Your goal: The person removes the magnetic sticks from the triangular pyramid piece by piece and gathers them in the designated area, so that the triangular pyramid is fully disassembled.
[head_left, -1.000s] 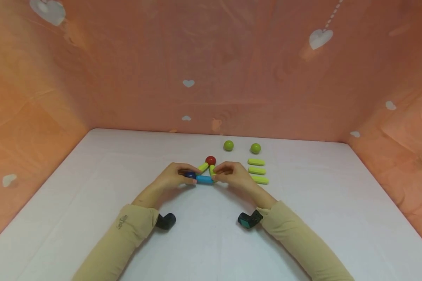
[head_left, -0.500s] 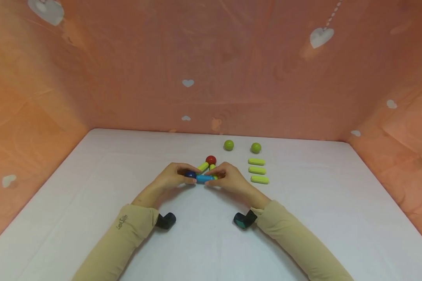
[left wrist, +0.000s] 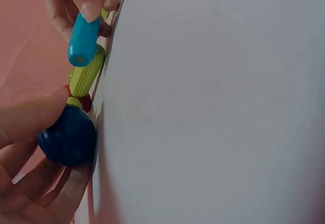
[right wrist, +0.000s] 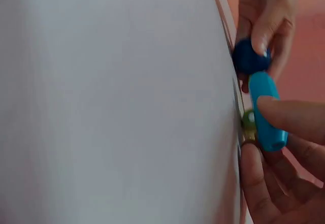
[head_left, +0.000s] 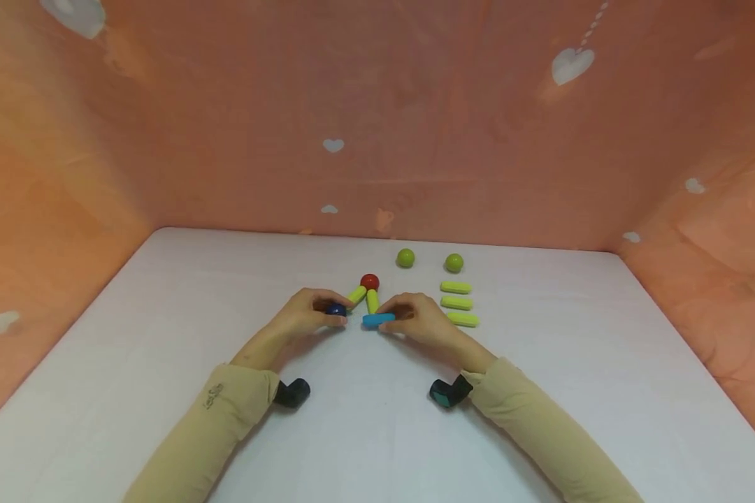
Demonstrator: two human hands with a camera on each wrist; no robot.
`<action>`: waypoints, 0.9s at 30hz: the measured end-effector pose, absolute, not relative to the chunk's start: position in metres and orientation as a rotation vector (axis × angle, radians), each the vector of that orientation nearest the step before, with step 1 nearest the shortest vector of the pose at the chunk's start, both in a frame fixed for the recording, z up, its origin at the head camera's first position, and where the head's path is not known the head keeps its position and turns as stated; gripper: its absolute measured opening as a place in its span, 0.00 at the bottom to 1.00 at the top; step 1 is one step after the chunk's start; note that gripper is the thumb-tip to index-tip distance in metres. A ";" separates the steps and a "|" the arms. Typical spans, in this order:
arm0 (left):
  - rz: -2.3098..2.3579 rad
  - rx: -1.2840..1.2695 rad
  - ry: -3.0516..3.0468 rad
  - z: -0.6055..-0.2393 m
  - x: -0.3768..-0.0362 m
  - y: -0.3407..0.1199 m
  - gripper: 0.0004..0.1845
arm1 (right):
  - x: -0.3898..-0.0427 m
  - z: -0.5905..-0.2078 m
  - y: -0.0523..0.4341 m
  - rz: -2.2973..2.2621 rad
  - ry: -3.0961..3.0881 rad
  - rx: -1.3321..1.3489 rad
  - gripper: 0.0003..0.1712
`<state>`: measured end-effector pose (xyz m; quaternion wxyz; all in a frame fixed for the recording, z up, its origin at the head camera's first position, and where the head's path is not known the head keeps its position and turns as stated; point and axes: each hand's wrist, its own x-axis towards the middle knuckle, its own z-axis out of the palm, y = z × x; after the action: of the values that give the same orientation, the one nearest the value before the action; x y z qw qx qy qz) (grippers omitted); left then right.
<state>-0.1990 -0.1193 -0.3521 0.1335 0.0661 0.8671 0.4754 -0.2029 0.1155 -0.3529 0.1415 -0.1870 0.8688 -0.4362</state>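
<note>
In the head view my left hand (head_left: 305, 311) grips a dark blue ball (head_left: 335, 309) between thumb and fingers. My right hand (head_left: 423, 323) pinches a light blue rod (head_left: 374, 321) by its right part. A small gap lies between this rod and the dark blue ball. Behind them sits a red ball (head_left: 370, 281), with two yellow-green rods (head_left: 372, 301) fanning out from it towards me. One of these reaches the dark blue ball; the left wrist view shows its tip (left wrist: 74, 101) against the ball. The other ends near my right fingers.
Two green balls (head_left: 405, 258) stand at the back of the white table (head_left: 377, 433). Below the right one, several loose yellow-green rods (head_left: 456, 303) lie stacked in a column, just beyond my right hand. An orange cloth (head_left: 377, 105) with hearts walls the table's back and sides.
My right hand shifted left onto the light blue rod, then drew it rightward, away from the dark blue ball, and turned it slightly. My left hand keeps its grip on the ball.
</note>
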 end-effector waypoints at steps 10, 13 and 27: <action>1.382 0.140 2.506 -0.351 -0.197 -0.117 0.16 | -0.203 -0.351 0.132 -1.319 2.452 -0.530 0.15; 1.370 0.135 2.514 -0.349 -0.196 -0.118 0.16 | -0.203 -0.349 0.137 -1.336 2.458 -0.521 0.15; 1.379 0.108 2.455 -0.345 -0.193 -0.117 0.19 | -0.202 -0.340 0.162 -1.395 2.514 -0.515 0.14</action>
<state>-0.1926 -0.1171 -0.3454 0.1611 0.0379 0.8600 0.4828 -0.2021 0.1624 -0.3400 0.1102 -0.1752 0.8554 -0.4748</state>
